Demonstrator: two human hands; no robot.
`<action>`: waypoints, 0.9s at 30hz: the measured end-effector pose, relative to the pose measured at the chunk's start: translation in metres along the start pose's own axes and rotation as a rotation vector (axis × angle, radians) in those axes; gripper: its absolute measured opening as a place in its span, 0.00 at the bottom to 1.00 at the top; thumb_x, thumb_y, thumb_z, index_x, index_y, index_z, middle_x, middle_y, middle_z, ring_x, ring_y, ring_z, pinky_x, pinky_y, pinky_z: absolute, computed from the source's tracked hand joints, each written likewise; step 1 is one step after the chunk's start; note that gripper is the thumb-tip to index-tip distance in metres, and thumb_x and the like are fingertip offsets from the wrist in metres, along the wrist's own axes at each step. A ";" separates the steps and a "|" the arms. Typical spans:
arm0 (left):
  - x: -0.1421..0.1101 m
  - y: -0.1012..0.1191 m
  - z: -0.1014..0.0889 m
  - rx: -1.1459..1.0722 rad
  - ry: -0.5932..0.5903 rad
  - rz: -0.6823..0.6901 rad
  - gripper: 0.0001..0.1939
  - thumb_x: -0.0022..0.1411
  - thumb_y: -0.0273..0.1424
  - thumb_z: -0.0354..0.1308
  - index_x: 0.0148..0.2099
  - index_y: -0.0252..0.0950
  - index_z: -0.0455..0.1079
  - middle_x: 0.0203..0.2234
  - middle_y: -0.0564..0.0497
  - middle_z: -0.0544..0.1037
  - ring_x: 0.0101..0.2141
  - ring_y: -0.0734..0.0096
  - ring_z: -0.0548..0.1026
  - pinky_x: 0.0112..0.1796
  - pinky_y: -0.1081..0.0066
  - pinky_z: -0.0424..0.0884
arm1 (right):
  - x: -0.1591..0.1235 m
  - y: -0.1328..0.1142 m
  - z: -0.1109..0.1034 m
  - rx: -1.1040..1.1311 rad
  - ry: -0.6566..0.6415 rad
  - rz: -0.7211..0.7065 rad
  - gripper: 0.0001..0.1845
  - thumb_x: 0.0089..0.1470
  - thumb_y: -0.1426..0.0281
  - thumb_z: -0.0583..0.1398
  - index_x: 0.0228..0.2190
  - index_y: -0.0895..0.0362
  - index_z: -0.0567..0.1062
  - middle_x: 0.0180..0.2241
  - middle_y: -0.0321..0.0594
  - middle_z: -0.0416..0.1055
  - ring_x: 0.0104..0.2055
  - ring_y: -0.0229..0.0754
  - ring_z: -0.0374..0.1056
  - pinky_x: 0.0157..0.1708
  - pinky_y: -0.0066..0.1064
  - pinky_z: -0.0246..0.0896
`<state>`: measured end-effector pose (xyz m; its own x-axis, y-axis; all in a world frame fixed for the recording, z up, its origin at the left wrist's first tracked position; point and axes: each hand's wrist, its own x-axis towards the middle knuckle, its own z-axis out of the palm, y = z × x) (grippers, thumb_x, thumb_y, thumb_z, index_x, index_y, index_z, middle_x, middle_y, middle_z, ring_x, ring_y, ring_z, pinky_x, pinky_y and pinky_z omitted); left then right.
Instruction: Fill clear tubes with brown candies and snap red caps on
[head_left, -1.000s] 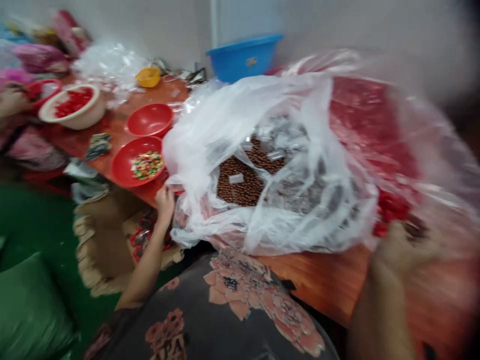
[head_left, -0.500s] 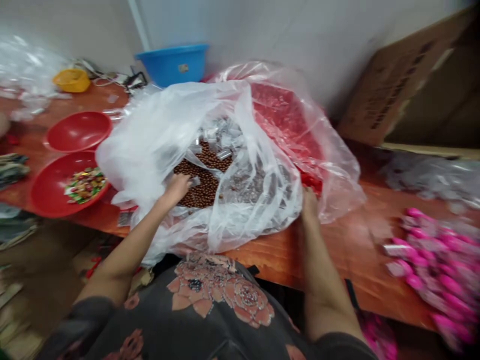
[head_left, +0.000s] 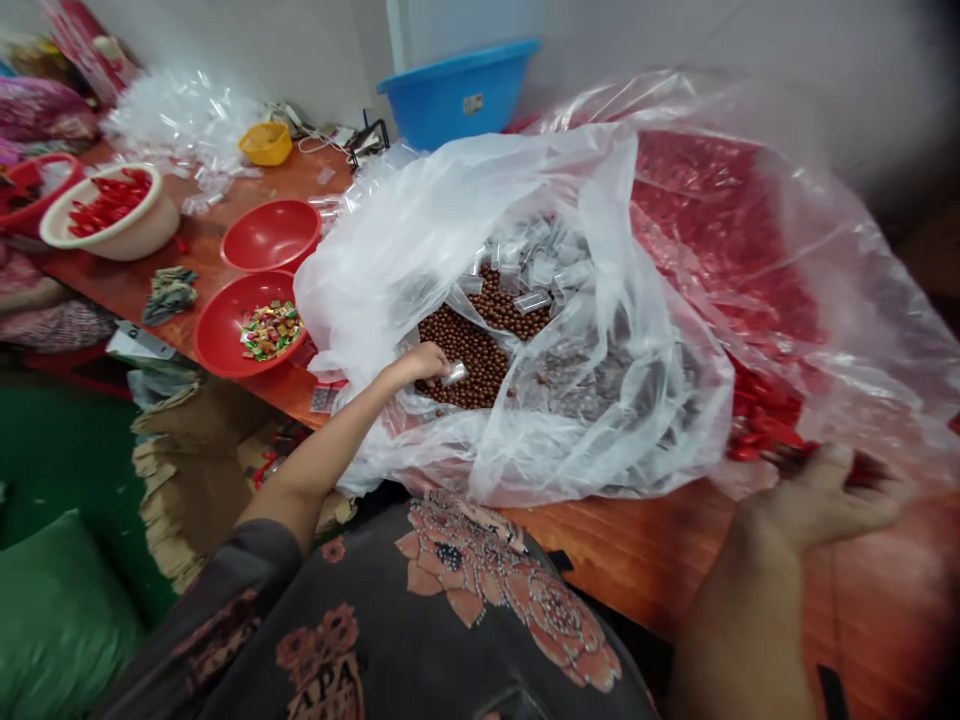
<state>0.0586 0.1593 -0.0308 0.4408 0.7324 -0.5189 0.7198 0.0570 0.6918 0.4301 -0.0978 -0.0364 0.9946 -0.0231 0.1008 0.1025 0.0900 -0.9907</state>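
My left hand (head_left: 424, 364) is over an opened white plastic bag (head_left: 390, 230), its fingers pinched on a small clear plastic tube (head_left: 454, 373). Under it lie many round brown balls (head_left: 469, 345), which look like chocolate balls. More clear plastic tubes (head_left: 540, 255) are heaped at the back of the opening. At the right, my right hand (head_left: 806, 505) is curled around dark red plastic pieces, partly hidden and blurred. It is beside the mouth of a clear bag (head_left: 862, 300) filled with red pieces (head_left: 761, 410).
Two red bowls stand left, an upper bowl (head_left: 270, 235) and a lower bowl (head_left: 217, 330) with wrapped candies (head_left: 271, 330). Further left is a white bowl (head_left: 161, 215) of red pieces. A blue basin (head_left: 461, 95) stands at the wall. A torn cardboard box (head_left: 172, 480) sits below the table edge.
My left hand has gone from the white bag's left edge to the clear tube among the balls. My right hand reached to the red bag's mouth, then drew back with red pieces.
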 end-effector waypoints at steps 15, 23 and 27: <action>0.023 0.017 0.036 -0.581 -0.023 0.046 0.07 0.51 0.21 0.66 0.30 0.29 0.70 0.22 0.54 0.72 0.22 0.80 0.72 0.28 0.75 0.76 | -0.054 -0.028 -0.020 0.264 -0.323 0.434 0.09 0.40 0.79 0.62 0.27 0.54 0.76 0.40 0.40 0.73 0.39 0.33 0.72 0.33 0.21 0.73; -0.008 0.019 0.028 -0.815 -0.230 0.101 0.13 0.53 0.26 0.67 0.39 0.31 0.69 0.34 0.48 0.77 0.33 0.75 0.78 0.39 0.69 0.77 | -0.090 -0.052 0.001 0.321 -0.546 0.635 0.17 0.37 0.72 0.68 0.35 0.51 0.79 0.38 0.36 0.74 0.27 0.29 0.63 0.20 0.19 0.58; -0.032 0.024 0.031 -0.903 -0.286 0.213 0.21 0.49 0.28 0.70 0.46 0.33 0.71 0.38 0.47 0.78 0.35 0.73 0.78 0.39 0.69 0.75 | -0.106 -0.055 0.012 0.253 -0.713 0.615 0.22 0.33 0.72 0.71 0.36 0.51 0.79 0.38 0.36 0.75 0.30 0.29 0.65 0.24 0.20 0.62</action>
<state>0.0783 0.1160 -0.0125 0.7139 0.6020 -0.3577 -0.0210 0.5290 0.8484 0.3187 -0.0885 0.0084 0.6421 0.6999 -0.3127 -0.5200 0.0979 -0.8485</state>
